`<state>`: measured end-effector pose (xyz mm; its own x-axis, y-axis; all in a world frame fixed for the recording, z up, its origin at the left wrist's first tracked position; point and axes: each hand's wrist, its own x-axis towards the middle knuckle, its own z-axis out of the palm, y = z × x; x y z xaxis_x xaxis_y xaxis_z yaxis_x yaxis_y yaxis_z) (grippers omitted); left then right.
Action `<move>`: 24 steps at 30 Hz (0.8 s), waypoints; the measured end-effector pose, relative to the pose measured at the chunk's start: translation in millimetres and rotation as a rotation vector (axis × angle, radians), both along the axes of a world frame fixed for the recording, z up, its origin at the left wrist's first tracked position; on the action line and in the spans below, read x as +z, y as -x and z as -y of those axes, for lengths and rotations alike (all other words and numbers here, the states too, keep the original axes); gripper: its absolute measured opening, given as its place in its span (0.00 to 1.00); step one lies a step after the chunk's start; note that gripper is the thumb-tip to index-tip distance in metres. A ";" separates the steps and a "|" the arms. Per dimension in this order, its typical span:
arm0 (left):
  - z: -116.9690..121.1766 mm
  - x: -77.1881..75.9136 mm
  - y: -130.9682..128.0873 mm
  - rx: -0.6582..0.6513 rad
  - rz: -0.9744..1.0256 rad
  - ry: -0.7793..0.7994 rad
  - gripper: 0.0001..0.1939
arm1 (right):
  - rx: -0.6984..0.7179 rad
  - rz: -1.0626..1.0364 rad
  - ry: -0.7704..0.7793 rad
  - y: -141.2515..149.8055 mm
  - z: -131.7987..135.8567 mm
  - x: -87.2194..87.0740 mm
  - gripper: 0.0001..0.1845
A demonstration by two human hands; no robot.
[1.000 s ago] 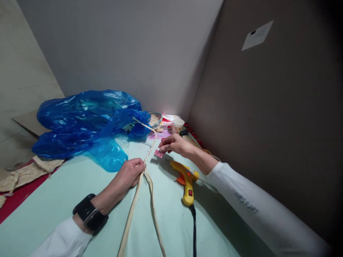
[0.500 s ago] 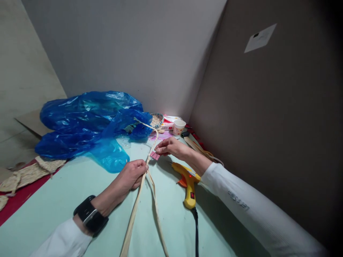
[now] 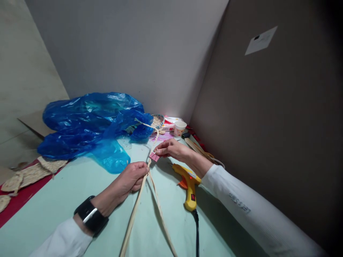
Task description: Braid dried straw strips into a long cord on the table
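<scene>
A pale braided straw cord [image 3: 157,138] runs from the blue bag toward me. My left hand [image 3: 135,175] pinches it where the braid ends, and two loose straw strands [image 3: 134,213] spread below toward the near edge of view. My right hand [image 3: 168,149] holds a small pink clip [image 3: 154,156] between thumb and fingertips, over the braid just above my left hand. Whether the clip grips the cord cannot be made out. Under my right wrist lies a yellow glue gun [image 3: 190,187], its red light lit and its black cable running toward me.
A heap of blue plastic bag [image 3: 91,117] covers the back left of the pale green table [image 3: 88,182]. Behind my right hand stand a paper cup [image 3: 180,129] and a small woven basket [image 3: 158,121]. Woven straw pieces [image 3: 29,175] lie at the left, and walls close off the back and right.
My right hand has brought the pink clip slightly lower and over the braid. The right loose strand has swung a little to the right. My left hand keeps its pinch.
</scene>
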<state>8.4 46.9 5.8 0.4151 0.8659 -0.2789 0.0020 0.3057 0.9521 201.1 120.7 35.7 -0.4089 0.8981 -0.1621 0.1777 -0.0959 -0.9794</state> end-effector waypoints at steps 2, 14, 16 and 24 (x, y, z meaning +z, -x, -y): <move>0.3 0.0 0.1 -0.002 -0.009 -0.001 0.17 | 0.009 -0.002 -0.016 2.7 -1.6 -0.8 0.06; -0.6 -1.5 0.0 0.037 -0.041 0.025 0.16 | 0.086 0.095 -0.091 13.1 -9.8 3.8 0.04; -0.8 -2.5 -1.0 0.052 -0.059 0.023 0.16 | 0.094 0.143 -0.097 13.4 -10.3 1.8 0.05; 0.3 -6.8 -8.8 0.132 -0.153 -0.030 0.16 | 0.071 0.449 -0.284 27.9 -10.1 -5.1 0.11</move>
